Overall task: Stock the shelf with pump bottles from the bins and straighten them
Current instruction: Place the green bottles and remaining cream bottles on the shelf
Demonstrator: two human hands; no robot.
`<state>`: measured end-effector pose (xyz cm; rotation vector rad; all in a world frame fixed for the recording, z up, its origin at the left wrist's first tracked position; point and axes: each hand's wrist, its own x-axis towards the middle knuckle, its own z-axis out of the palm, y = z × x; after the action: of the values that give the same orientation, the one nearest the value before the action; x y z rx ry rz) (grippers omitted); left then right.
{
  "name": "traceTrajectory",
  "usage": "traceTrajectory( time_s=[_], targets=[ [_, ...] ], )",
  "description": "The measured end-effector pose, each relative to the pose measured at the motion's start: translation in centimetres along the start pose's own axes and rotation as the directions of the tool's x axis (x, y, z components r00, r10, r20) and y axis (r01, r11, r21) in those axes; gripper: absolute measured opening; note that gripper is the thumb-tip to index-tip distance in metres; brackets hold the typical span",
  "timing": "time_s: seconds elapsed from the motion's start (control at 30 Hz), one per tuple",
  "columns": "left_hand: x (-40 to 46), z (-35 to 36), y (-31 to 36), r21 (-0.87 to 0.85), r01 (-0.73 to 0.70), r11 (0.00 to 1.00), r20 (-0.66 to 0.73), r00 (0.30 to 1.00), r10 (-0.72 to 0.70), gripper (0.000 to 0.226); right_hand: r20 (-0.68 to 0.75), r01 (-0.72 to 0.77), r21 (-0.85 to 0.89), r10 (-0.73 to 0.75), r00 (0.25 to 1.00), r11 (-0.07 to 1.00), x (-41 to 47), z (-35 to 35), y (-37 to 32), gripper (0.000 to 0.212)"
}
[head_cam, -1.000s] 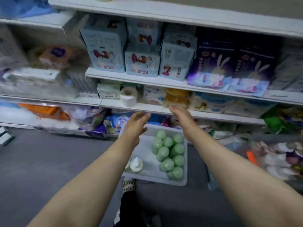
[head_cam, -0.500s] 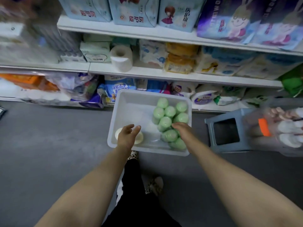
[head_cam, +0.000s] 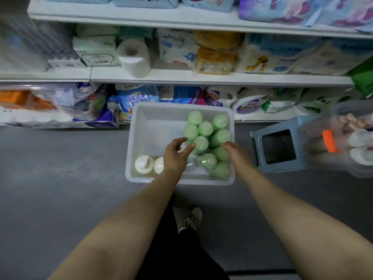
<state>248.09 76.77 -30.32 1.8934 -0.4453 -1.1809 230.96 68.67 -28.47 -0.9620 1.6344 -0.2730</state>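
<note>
Grey floor [head_cam: 60, 178] below stocked shelves is carrying a white bin [head_cam: 141, 118]; both hands, left hand [head_cam: 175, 156] and right hand [head_cam: 235, 156], are reaching with loose, empty fingers over packed green bottles [head_cam: 203, 138], risking toppling neighbours.

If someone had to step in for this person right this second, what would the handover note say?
Left hand: fingers loosely spread over the white bin, reaching toward the green bottles; holds nothing.
Right hand: down among the green bottles at the bin's right side; blurred, grip unclear.
The white bin sits on the floor in front of the shelf. Green bottles cluster in its right half; two cream bottles stand at its near left corner.
Done: nothing lifted out at this moment.
Left: take bottles from the bin, place them on the shelf, straighten them.
</note>
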Motion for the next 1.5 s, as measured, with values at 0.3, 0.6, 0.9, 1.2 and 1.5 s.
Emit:
traceTrajectory(
  time_s=[0.3, 0.6, 0.9, 1.2, 1.5],
  targets=[
    [2.9, 4.6, -0.7, 0.127, 0.021, 0.992, 0.114, 0.993, -0.035, 0.052, -0.121, 0.002, 0.064, 0.006, 0.993, 0.998, 2.3, -0.8, 1.4, 0.035],
    [4.4, 6.3, -1.6, 0.177, 0.038, 0.983, 0.142, 0.988, -0.064, 0.052, 0.048, -0.109, 0.058, 0.106, 0.993, 0.992, 3.8, -1.6, 3.2, 0.084],
    [4.9, 6.2, -2.5, 0.171, 0.015, 0.985, 0.118, 0.992, -0.035, 0.049, 0.128, -0.050, 0.109, 0.036, 0.991, 0.993, 4.2, -0.3, 3.3, 0.067],
    [4.7, 5.9, -2.9, 0.105, -0.021, 0.994, 0.038, 0.999, 0.017, 0.033, 0.099, -0.018, 0.088, 0.009, 0.995, 0.996, 4.0, -0.3, 3.1, 0.058],
    [3.7, 3.2, 1.3, 0.103, -0.027, 0.994, 0.070, 0.997, 0.020, 0.040, 0.122, -0.057, 0.085, 0.047, 0.991, 0.995, 2.5, -1.2, 1.2, 0.067]
  ],
)
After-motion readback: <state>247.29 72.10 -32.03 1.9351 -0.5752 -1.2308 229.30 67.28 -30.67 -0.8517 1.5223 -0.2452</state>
